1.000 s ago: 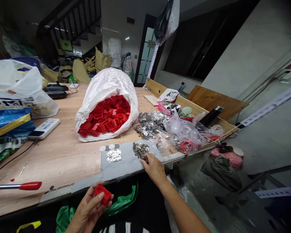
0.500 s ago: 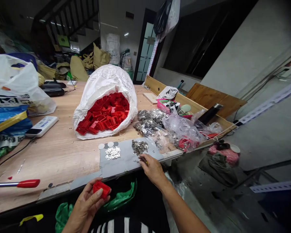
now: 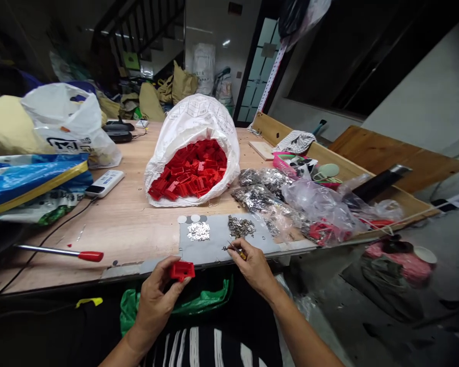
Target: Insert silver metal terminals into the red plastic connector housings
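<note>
My left hand (image 3: pixel 156 300) is shut on a hollow red plastic part (image 3: pixel 182 270), held just off the table's near edge. My right hand (image 3: pixel 253 270) pinches a small pointed tool (image 3: pixel 237 249) with a yellowish grip, its tip over a grey mat (image 3: pixel 214 243). On that mat lie a flat patch of shiny silver flakes (image 3: pixel 198 231) and a darker heap of small metal pieces (image 3: pixel 240 227). Behind them, a white woven sack (image 3: pixel 193 117) lies open on its side, full of red plastic parts (image 3: pixel 191 171).
Clear bags of metal pieces (image 3: pixel 260 198) and a pink basket (image 3: pixel 288 164) crowd the table's right side. A red-handled metal rod (image 3: pixel 61 253), a white remote (image 3: pixel 105 183) and stuffed bags (image 3: pixel 34 183) lie left. The table's near edge drops off in front of me.
The view has swung, shifting the table rightward. My hands have come closer together, and the red part now sits nearer my right hand. The tool shows more clearly between my right fingers.
</note>
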The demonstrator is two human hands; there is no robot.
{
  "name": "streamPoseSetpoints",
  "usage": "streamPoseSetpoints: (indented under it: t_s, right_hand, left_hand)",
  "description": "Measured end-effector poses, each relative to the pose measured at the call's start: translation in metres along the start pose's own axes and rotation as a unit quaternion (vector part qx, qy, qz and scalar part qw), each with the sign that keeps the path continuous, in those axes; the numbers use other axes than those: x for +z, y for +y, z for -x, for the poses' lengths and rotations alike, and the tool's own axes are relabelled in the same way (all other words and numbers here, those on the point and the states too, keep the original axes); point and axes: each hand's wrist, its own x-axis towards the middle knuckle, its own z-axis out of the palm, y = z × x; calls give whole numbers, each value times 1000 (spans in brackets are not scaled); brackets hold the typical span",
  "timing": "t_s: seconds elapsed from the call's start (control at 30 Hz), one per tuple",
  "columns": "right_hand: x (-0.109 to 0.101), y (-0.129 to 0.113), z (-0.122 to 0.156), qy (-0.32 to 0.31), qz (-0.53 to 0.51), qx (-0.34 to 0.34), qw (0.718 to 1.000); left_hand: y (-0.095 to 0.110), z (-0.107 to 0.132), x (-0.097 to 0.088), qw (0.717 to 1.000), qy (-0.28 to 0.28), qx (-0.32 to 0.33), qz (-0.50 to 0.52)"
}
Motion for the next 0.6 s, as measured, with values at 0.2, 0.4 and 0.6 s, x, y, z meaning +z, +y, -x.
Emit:
streamPoseSetpoints:
  t_s: [0.2, 0.4, 0.6]
  right_hand:
    - [16, -51, 8, -65, -95, -49, 992]
    - [29, -64, 9, -79, -51, -131, 987]
    - [24, -66, 7, -73, -93, -121, 986]
  left_hand:
    - [-3, -5, -4, 995, -7, 76, -59]
    - [1, -5, -3, 997, -29, 65, -30]
    - [8, -9, -3, 969, -140, -118, 167]
